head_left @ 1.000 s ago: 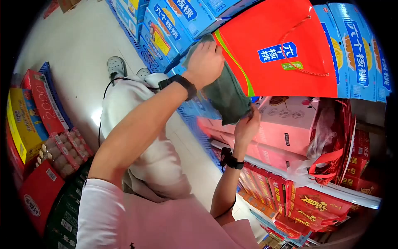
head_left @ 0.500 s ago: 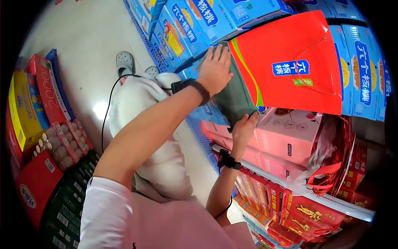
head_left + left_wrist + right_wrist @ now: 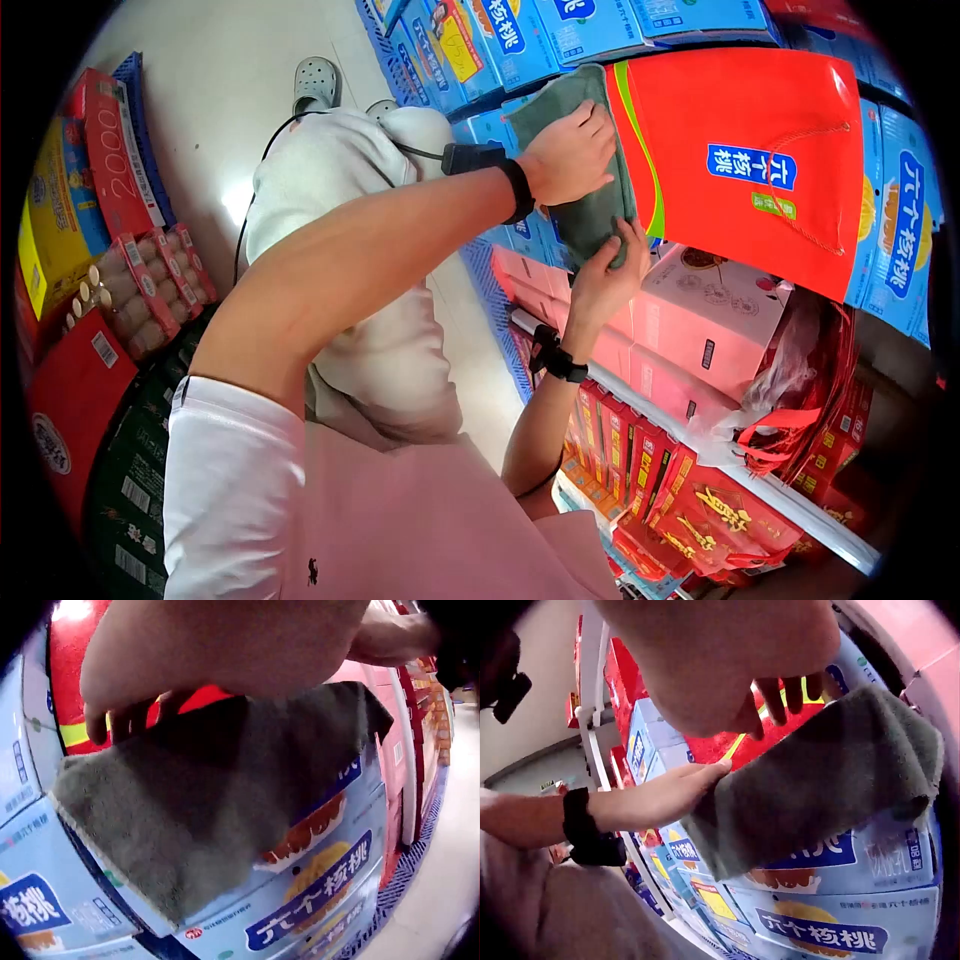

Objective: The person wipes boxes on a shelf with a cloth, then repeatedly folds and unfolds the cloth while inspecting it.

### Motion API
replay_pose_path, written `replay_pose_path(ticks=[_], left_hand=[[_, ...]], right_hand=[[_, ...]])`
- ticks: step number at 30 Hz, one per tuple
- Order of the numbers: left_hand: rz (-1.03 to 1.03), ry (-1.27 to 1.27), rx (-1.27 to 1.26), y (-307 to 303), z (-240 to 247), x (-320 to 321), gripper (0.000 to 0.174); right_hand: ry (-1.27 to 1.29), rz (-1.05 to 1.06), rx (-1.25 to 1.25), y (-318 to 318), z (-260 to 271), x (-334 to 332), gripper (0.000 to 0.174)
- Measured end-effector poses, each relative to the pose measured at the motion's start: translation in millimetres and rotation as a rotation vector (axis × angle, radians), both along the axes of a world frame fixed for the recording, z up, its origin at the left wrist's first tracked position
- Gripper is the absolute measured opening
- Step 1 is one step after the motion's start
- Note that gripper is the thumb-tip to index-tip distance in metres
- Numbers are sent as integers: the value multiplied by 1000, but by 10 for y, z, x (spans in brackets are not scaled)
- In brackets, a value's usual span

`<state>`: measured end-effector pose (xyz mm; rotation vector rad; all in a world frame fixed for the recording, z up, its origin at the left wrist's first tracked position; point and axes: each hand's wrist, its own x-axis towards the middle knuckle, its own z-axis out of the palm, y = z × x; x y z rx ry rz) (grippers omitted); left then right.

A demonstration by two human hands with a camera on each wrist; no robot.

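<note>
A grey-green towel (image 3: pixel 550 105) lies folded over the edge of blue cartons, along the bottom end of a red gift bag (image 3: pixel 740 130) that rests on them. My left hand (image 3: pixel 570 155) rests on the towel near its middle, the fingers reaching to the fold beside the bag. Close by, my right hand (image 3: pixel 612 275) touches the towel's near end with its fingertips. In the left wrist view the towel (image 3: pixel 172 810) hangs down over the carton fronts. The right wrist view has the left hand's thumb on the towel's (image 3: pixel 802 780) upper edge.
Pink boxes (image 3: pixel 690 310) stand on a shelf beside the blue cartons (image 3: pixel 895 220), with red packages (image 3: pixel 720 510) beyond a pale shelf rail (image 3: pixel 790 510). Across the tiled aisle (image 3: pixel 200 130) are packed eggs (image 3: pixel 150 290) and a yellow box (image 3: pixel 60 210). Blue plastic baskets edge both displays.
My left hand has slid from the towel's far end towards its middle, nearer the right hand. The right hand stays at the near end. The head view has shifted.
</note>
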<state>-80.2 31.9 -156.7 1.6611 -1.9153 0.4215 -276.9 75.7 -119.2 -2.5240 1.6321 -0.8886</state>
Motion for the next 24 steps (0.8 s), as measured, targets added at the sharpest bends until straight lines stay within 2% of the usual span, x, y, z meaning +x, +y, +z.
replay_pose_path(ticks=[1,6,10,13,14,17,18,24], left_hand=[[-2,31,-17,-25,-17,7,59],[-98,257,-64,-147,-77,95,52],[-171,216,-76,-294,-81,258,46],[-215,204,-35,-328,-53,323,44],[-213,220,-73,-355,-43,331,37],[-218,261,8,-409,-23,365,30],[-233,259,-57,-420,-38,394,27],[-301,211,157,-493,131,728,24]], right_hand=[[-26,29,64,-44,-8,58,31],[225,209,86,-265,-1,-10,43],[212,305,43,-244,-131,-239,49],[199,291,27,-241,-142,-221,50],[199,281,3,-249,-166,-212,49],[172,270,-24,-274,-247,-237,49],[177,264,-23,-272,-260,-235,49],[190,256,-47,-262,-275,-250,52]])
